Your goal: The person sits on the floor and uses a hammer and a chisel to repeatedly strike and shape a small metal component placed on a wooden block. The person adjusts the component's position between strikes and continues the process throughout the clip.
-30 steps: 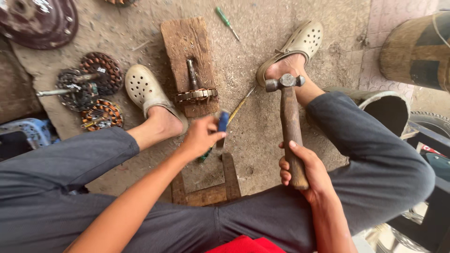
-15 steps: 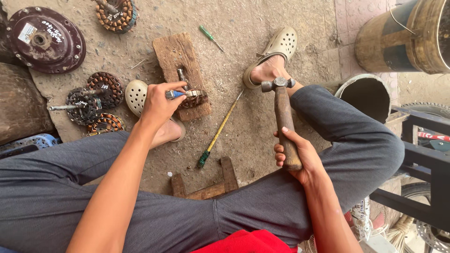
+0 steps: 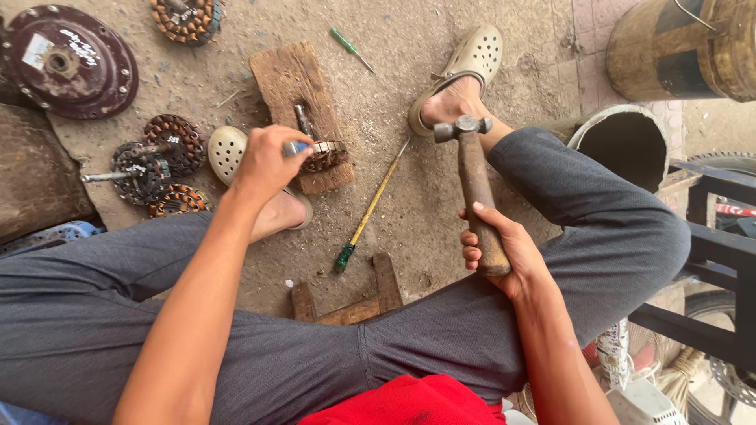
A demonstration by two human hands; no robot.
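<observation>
Right now your left hand (image 3: 266,161) is closed around a small blue-handled tool (image 3: 296,147), its tip set against the copper-wound motor part (image 3: 321,155) that lies on the wooden block (image 3: 293,79). Tool type can't be told, most of it is hidden in your fist. The motor part sits toward the near end of the block, with a dark metal shaft (image 3: 302,120) running up from it along the wood.

Your right hand (image 3: 498,248) is clamped on the wooden handle of a ball-peen hammer (image 3: 472,185), head up and away from you, raised over your right shin, well apart from the block. Hands are far apart, one per tool.

You're sitting with legs spread in grey trousers, feet in cream perforated clogs: left clog (image 3: 226,151) just beside the block's left edge, right clog (image 3: 469,63) off to the block's right. Between your legs on the dusty ground lies a long yellow screwdriver with a green handle (image 3: 370,211), handle end nearest you, beside a low wooden frame (image 3: 346,295) (partly under your thighs).

Further out: a small green screwdriver (image 3: 351,49) beyond the block, three copper stator windings (image 3: 161,161) in a cluster left of your left foot, another winding (image 3: 185,17) at the top edge, a dark round motor cover (image 3: 64,63) top left. Right side has a wooden barrel (image 3: 685,47) and a grey bucket (image 3: 626,142) by your right knee.
</observation>
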